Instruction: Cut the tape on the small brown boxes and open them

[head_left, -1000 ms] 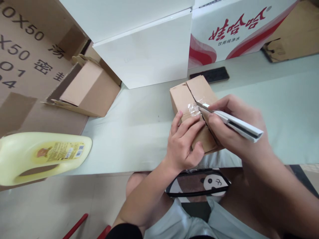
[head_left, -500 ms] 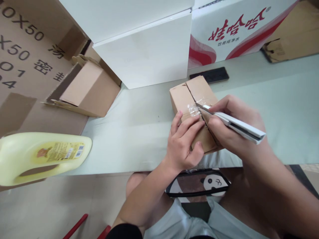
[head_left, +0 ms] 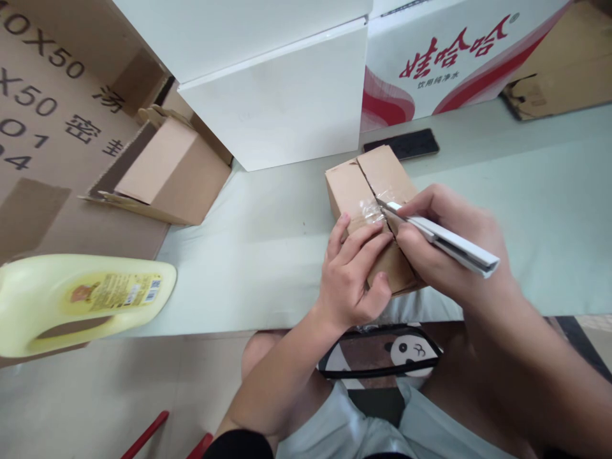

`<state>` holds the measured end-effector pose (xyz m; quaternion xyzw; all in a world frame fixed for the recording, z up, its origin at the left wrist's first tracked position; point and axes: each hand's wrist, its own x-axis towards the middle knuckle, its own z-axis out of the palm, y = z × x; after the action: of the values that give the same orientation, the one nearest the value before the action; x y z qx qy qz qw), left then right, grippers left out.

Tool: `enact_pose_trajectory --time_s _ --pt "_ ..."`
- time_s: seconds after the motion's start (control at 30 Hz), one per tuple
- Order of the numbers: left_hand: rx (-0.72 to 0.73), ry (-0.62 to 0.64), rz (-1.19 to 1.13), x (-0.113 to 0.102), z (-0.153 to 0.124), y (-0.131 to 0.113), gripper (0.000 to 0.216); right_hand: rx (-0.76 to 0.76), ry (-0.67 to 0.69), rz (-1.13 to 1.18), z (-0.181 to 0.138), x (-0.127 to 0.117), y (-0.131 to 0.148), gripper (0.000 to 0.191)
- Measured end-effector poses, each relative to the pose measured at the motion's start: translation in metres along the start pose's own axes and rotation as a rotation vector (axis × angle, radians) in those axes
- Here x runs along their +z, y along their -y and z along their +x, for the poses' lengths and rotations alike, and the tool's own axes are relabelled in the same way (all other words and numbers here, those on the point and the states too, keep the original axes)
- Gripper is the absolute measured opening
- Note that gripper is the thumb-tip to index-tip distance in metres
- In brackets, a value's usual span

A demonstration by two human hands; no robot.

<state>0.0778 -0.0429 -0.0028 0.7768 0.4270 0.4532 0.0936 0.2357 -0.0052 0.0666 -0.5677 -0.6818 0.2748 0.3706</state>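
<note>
A small brown cardboard box (head_left: 356,182) stands near the front edge of the pale green table (head_left: 268,255). Clear tape (head_left: 370,207) crosses the seam of its top flaps. My left hand (head_left: 351,277) lies on the near left part of the box, fingers curled over its top and thumb on its front side. My right hand (head_left: 444,245) is closed round a white utility knife (head_left: 442,239) held like a pen. The blade tip rests on the tape at the seam.
A black phone (head_left: 404,143) lies behind the box. White boxes (head_left: 282,95) and a red-printed carton (head_left: 454,57) stand at the back. Open brown cartons (head_left: 167,169) sit at the left, a yellow jug (head_left: 81,299) at the table's left front corner.
The knife's rear end dipped and shifted slightly; the blade tip stays on the tape. My left hand and the box have not moved.
</note>
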Motion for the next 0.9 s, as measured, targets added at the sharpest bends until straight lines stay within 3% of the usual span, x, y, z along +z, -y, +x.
enact_pose_trajectory --time_s 0.33,0.9 --pt "-0.002 -0.006 -0.017 -0.0002 0.0 0.0002 0.045 -0.054 -0.06 0.009 -0.0006 -0.0008 -0.0009 0.007" --pt "0.003 0.004 0.002 -0.0002 -0.0007 0.0004 0.047 -0.034 0.004 -0.035 0.0015 0.0001 -0.0006 0.008"
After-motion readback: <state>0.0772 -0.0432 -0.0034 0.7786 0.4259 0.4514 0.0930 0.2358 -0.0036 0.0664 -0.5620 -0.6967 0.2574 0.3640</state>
